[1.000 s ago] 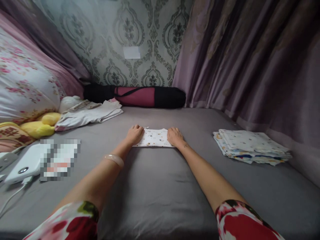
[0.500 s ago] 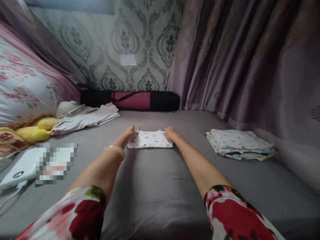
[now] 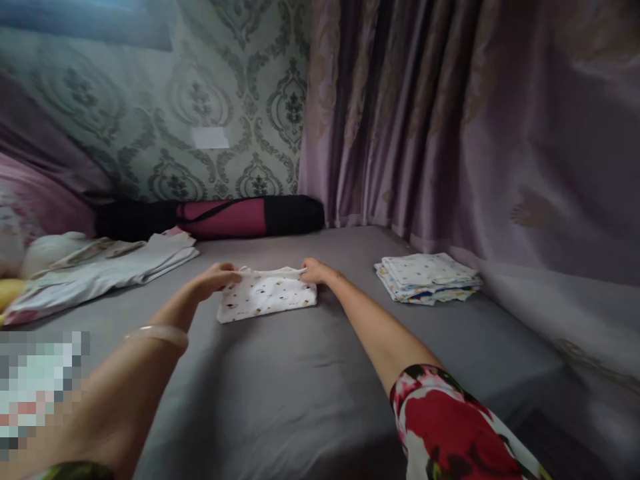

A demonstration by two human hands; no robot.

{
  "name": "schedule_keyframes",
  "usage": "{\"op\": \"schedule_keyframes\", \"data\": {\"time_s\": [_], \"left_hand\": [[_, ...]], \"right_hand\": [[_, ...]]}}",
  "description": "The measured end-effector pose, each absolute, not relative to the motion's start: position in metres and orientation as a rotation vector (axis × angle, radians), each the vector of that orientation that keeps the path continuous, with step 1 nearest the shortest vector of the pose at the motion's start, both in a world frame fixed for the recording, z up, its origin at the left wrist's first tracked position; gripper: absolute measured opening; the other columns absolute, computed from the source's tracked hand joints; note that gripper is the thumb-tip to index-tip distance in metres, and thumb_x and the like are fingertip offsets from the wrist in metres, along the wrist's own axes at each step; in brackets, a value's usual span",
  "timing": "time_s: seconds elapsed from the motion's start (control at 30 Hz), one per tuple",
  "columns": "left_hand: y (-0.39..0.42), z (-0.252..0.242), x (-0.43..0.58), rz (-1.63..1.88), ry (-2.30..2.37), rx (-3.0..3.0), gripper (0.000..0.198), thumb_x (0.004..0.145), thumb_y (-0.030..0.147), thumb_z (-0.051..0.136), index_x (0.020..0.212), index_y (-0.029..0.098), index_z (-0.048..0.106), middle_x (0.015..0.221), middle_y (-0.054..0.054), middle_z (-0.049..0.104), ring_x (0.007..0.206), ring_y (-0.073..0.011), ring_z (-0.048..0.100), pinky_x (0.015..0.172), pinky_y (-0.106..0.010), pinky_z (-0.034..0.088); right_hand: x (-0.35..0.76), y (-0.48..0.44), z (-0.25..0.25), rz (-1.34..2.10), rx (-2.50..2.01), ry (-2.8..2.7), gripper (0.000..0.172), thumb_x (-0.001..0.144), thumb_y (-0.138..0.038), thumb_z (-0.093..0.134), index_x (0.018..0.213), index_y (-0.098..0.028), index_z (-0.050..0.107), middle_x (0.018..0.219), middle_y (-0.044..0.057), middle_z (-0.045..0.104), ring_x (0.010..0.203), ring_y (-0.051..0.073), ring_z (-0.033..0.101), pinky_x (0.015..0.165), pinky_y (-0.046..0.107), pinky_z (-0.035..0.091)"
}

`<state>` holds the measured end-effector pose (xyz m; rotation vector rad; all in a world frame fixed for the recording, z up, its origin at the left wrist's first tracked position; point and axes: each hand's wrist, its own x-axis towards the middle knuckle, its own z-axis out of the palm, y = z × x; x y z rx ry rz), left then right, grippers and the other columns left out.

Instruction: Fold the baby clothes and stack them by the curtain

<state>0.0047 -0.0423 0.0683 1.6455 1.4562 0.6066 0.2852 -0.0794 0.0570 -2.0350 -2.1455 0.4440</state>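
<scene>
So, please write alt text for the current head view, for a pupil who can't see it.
A left hand and right hand grip the far side of a folded white patterned cloth over a gray sheet; a stack of folded printed cloths lies to the right.

The scene was dimly lit, and a bluish haze was spread over the patterned wall [image 3: 200, 87] at upper left. A soft shadow was cast on the grey sheet [image 3: 300, 400] beside the left forearm [image 3: 125, 383]. The curtain [image 3: 400, 120] was left dark in its folds. Edges were stretched and blurred; the lower left was masked by coarse pixels.
</scene>
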Motion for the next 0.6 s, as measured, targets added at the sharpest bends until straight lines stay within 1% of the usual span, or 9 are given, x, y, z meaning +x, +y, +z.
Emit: {"op": "schedule_keyframes", "data": {"time_s": [0.07,0.17,0.23,0.3,0.37,0.43,0.5,0.6], "left_hand": [[-0.042,0.078,0.006,0.659,1.394,1.607,0.038,0.047,0.033,0.071,0.08,0.018,0.06,0.059,0.005,0.056,0.062,-0.0151,0.055,0.056,-0.023,0.039],[-0.042,0.093,0.012,0.654,1.289,1.605,0.045,0.049,0.031,0.076,0.09,0.018,0.063,0.069,0.004,0.066,0.075,-0.0165,0.06,0.068,-0.024,0.043],[-0.042,0.101,0.02,0.603,1.211,1.639,0.047,0.048,0.032,0.08,0.091,0.018,0.065,0.076,0.003,0.07,0.082,-0.018,0.061,0.073,-0.025,0.044],[-0.043,0.109,0.031,0.54,1.141,1.704,0.046,0.049,0.036,0.082,0.088,0.018,0.066,0.081,0.001,0.072,0.085,-0.0187,0.061,0.075,-0.025,0.045],[-0.046,0.116,0.046,0.478,1.081,1.808,0.043,0.054,0.041,0.08,0.088,0.017,0.068,0.082,0.0,0.072,0.084,-0.0177,0.06,0.074,-0.024,0.044],[-0.051,0.124,0.064,0.434,1.034,1.938,0.039,0.061,0.045,0.075,0.088,0.016,0.07,0.079,0.0,0.07,0.079,-0.0158,0.057,0.069,-0.022,0.042],[-0.056,0.133,0.085,0.404,0.997,2.056,0.036,0.065,0.047,0.071,0.085,0.017,0.071,0.073,0.0,0.066,0.069,-0.0138,0.054,0.06,-0.021,0.037],[-0.066,0.146,0.118,0.41,0.932,2.132,0.032,0.066,0.049,0.07,0.079,0.019,0.07,0.063,0.001,0.059,0.055,-0.0112,0.045,0.05,-0.022,0.028]], "right_hand": [[0.297,-0.083,0.065,0.481,-1.98,-2.13,0.03,0.076,-0.023,0.066,0.106,-0.02,0.067,0.104,0.004,0.07,0.092,0.017,0.064,0.067,0.019,0.045],[0.318,-0.091,0.078,0.539,-1.921,-2.118,0.029,0.077,-0.026,0.067,0.105,-0.019,0.067,0.095,0.001,0.07,0.079,0.012,0.062,0.061,0.016,0.043],[0.335,-0.098,0.086,0.615,-1.876,-2.124,0.025,0.079,-0.027,0.065,0.101,-0.017,0.069,0.082,-0.001,0.068,0.068,0.009,0.059,0.057,0.016,0.042],[0.354,-0.108,0.095,0.697,-1.83,-2.13,0.019,0.08,-0.026,0.063,0.093,-0.015,0.069,0.07,-0.003,0.063,0.06,0.008,0.053,0.054,0.017,0.04],[0.375,-0.119,0.106,0.741,-1.8,-2.136,0.013,0.079,-0.025,0.064,0.084,-0.014,0.068,0.063,-0.005,0.057,0.056,0.007,0.049,0.053,0.017,0.038],[0.397,-0.133,0.121,0.725,-1.813,-2.139,0.011,0.077,-0.025,0.064,0.077,-0.014,0.067,0.059,-0.005,0.054,0.054,0.007,0.047,0.052,0.018,0.036],[0.418,-0.149,0.138,0.67,-1.861,-2.132,0.01,0.076,-0.024,0.062,0.076,-0.015,0.067,0.058,-0.005,0.052,0.054,0.008,0.045,0.051,0.018,0.033],[0.449,-0.176,0.163,0.546,-1.945,-2.099,0.012,0.073,-0.021,0.062,0.079,-0.015,0.07,0.062,-0.004,0.056,0.058,0.009,0.046,0.051,0.019,0.032]]}}
